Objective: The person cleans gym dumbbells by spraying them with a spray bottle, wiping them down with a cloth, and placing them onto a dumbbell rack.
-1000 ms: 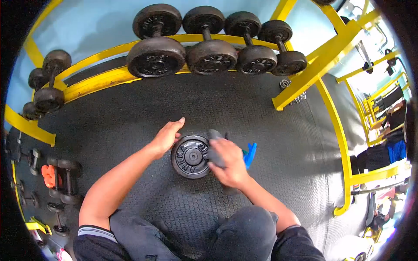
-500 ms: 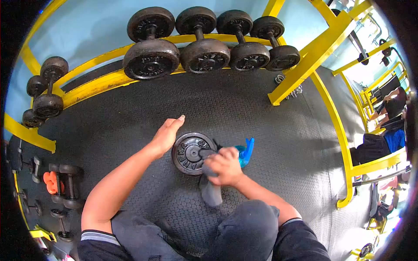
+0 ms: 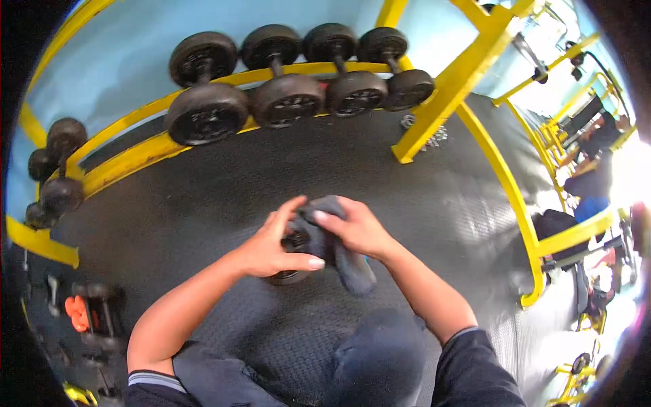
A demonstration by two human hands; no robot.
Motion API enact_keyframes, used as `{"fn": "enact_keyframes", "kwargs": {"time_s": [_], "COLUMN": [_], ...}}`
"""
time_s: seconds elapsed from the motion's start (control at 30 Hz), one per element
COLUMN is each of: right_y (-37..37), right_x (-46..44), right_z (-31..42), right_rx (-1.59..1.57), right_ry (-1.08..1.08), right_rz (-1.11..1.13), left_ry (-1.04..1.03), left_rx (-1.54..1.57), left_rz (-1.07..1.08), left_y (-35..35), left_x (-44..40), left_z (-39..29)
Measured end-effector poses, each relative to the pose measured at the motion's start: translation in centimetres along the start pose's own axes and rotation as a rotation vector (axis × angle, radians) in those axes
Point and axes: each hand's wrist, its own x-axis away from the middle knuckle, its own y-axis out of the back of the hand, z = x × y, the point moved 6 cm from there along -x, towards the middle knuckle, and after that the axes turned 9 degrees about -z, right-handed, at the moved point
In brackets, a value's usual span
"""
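A dark grey cloth (image 3: 352, 268) is bunched in my right hand (image 3: 359, 229), whose fingers are closed on it above the floor. Close by on the left, my left hand (image 3: 274, 245) has its thumb and fingers spread, with the cloth's near edge between or beside them. Under both hands lies a round black weight plate (image 3: 288, 277) on the black rubber floor, mostly hidden. Only a sliver of a blue object (image 3: 367, 258) shows behind the cloth.
Black dumbbells (image 3: 207, 114) rest on a yellow rack (image 3: 139, 150) ahead. Smaller dumbbells and an orange item (image 3: 77, 313) lie at the left. A yellow frame post (image 3: 444, 88) stands right. People (image 3: 588, 186) are at the far right.
My right hand has lifted the cloth and moved up over the plate. My left hand has come in beside it. The view has shifted, and the blue object is now mostly covered.
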Motion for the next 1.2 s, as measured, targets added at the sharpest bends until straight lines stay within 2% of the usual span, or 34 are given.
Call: {"fn": "enact_keyframes", "kwargs": {"time_s": [0.07,0.13,0.17,0.2,0.23,0.3,0.37,0.43,0.47,0.53,0.57,0.63,0.73,0.83,0.9,0.93,1.0,1.07,1.13,1.2], "right_y": [-1.4,-2.8,-3.6,-4.4,-4.4,-5.8,-6.0,-6.4,-6.7,-8.1,-8.4,-9.8,-9.1,-9.2,-9.3,-9.7,-10.5,-13.2,-16.7,-19.1], "right_x": [-1.4,-1.6,-2.8,-3.9,-5.3,-7.5,-10.2,-9.9,-9.2,-8.4,-7.9,-6.1,-3.8,-2.5,0.0,0.3,2.4,5.8,8.0,9.5], "right_z": [1.7,5.6,6.4,7.1,7.7,7.6,4.3,0.8,-1.2,-7.1,-8.7,-11.4,-8.2,-9.2,-8.1,-8.6,-11.5,-13.8,-16.3,-18.6], "right_rx": [-0.004,0.099,0.151,0.200,0.240,0.272,0.169,0.483,0.634,0.522,0.530,0.298,0.256,0.257,0.108,0.101,0.195,-0.010,-0.525,-0.858], "right_ry": [0.021,-0.005,0.082,0.169,0.134,0.108,-0.106,-0.019,0.001,-0.213,-0.204,-0.275,-0.305,-0.226,-0.665,-0.663,-0.978,-1.089,-1.161,-1.229], "right_rz": [0.087,0.219,0.283,0.358,0.309,0.264,-0.035,-0.255,-0.345,-0.107,-0.096,0.005,0.093,0.143,0.456,0.475,0.488,0.582,0.373,0.333], "left_ry": [0.108,-0.005,0.034,0.193,0.220,0.222,0.261,0.368,0.407,0.333,0.336,0.578,0.548,0.487,0.446,0.385,0.389,0.380,0.384,0.340], "left_rx": [0.262,0.345,0.278,0.418,0.455,0.521,0.526,0.081,-0.068,-0.247,-0.240,0.525,0.402,0.206,0.191,0.184,0.206,0.236,0.169,0.256], "left_rz": [-0.108,-0.173,-0.227,-0.273,-0.251,-0.266,-0.248,-0.224,-0.199,-0.297,-0.311,-0.290,-0.259,-0.235,-0.222,-0.197,-0.190,-0.196,-0.116,-0.019], "left_y": [0.4,1.2,2.1,2.6,3.4,5.2,7.2,7.6,7.1,6.1,6.0,3.5,2.5,1.3,0.2,-0.3,-0.8,-1.2,-2.0,-2.5], "left_x": [-0.8,-2.3,-2.4,-2.9,-3.0,-3.4,-3.3,-2.2,-1.2,0.3,0.8,2.6,4.4,7.3,9.6,10.5,11.9,13.1,14.1,14.7], "left_z": [0.5,0.8,-0.2,2.1,0.3,1.1,3.8,8.5,8.7,12.5,12.4,12.8,13.1,11.3,12.4,12.5,11.6,10.9,10.6,8.8]}}
